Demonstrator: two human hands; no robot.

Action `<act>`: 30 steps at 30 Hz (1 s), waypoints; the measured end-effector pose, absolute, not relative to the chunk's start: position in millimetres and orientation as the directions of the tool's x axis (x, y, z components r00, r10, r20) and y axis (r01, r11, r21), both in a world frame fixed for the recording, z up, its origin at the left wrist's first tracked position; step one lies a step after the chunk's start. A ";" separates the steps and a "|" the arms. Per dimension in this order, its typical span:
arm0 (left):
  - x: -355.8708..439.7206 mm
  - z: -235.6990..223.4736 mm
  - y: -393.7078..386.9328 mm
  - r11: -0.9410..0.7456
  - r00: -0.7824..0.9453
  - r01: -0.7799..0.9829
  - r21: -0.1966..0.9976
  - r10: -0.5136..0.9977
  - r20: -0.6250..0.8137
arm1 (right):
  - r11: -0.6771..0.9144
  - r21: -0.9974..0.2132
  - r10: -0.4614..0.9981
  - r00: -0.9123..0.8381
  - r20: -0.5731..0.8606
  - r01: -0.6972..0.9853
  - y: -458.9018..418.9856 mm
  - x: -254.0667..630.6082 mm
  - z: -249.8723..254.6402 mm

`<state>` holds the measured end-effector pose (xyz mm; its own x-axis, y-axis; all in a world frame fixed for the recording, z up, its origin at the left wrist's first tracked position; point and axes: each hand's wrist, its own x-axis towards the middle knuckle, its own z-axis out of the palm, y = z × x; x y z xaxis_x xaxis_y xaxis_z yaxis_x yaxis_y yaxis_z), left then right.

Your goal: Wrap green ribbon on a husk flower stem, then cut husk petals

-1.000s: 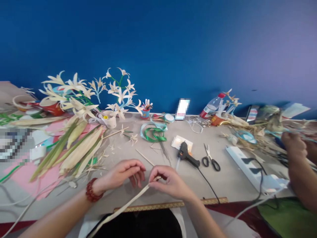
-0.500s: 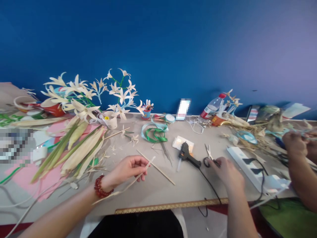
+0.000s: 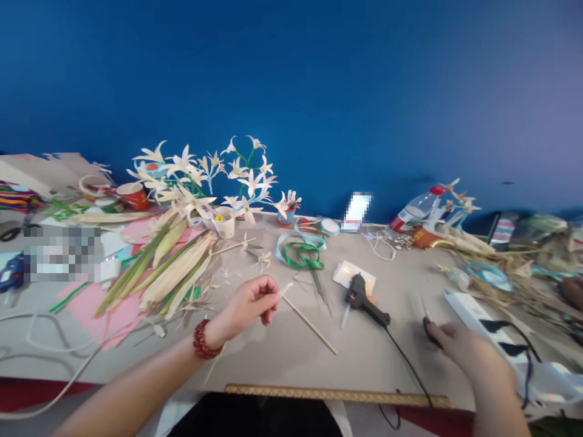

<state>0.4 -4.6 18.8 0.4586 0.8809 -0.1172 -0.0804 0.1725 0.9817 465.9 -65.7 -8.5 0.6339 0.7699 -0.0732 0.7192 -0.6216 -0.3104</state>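
My left hand [image 3: 255, 300], a red bead bracelet at its wrist, is closed in a pinch on a thin pale husk strip [image 3: 286, 288]. The strip's tip sticks out past the fingertips; most of the rest is hidden by the hand and arm. Off to the right, my right hand [image 3: 471, 352] is closed round the dark handles of scissors [image 3: 427, 321], whose blades point away and look blurred. A thin wooden stick [image 3: 312, 326] lies on the table just right of my left hand. Between my hands rests a black glue gun [image 3: 367, 300], its clear nozzle end pointing toward me.
Corn husks [image 3: 175, 273] lie at left on pink paper [image 3: 93, 312]. Husk flowers [image 3: 250, 182] stand behind them near the wall. Green ribbon [image 3: 303, 256] and wires [image 3: 322, 291] lie mid-table. A power strip [image 3: 473, 325], a bottle [image 3: 416, 209] and part of another person's hand [image 3: 571, 291] are at right.
My right hand has moved right with the scissors, away from the glue gun. My left hand still pinches the strip, now turned more over it. The view has swung left.
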 end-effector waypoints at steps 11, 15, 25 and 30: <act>6.5 31.3 -9.9 0.093 0.403 -0.048 0.994 0.913 -0.066 | -0.140 -0.990 0.985 -0.100 -0.140 0.005 -77.9 264.1 16.2; 12.1 36.2 -18.4 0.085 0.431 -0.038 0.996 0.900 -0.060 | -0.161 -0.987 0.955 -0.252 -0.158 0.007 -80.4 211.1 2.3; 10.0 39.2 -18.6 0.043 0.418 0.010 0.999 0.908 -0.043 | -0.189 -0.982 0.932 -0.318 -0.173 -0.019 -82.6 213.7 10.5; 9.5 41.6 -19.1 -0.014 0.481 0.114 0.993 0.875 -0.043 | -0.206 -0.978 0.932 -0.296 -0.209 0.042 -82.3 213.9 9.9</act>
<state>9.5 -19.1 41.6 0.4815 0.8754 -0.0434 0.1144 -0.0137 0.9933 213.9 -82.3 9.9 -0.2955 0.9321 -0.2093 0.0422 -0.2061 -0.9776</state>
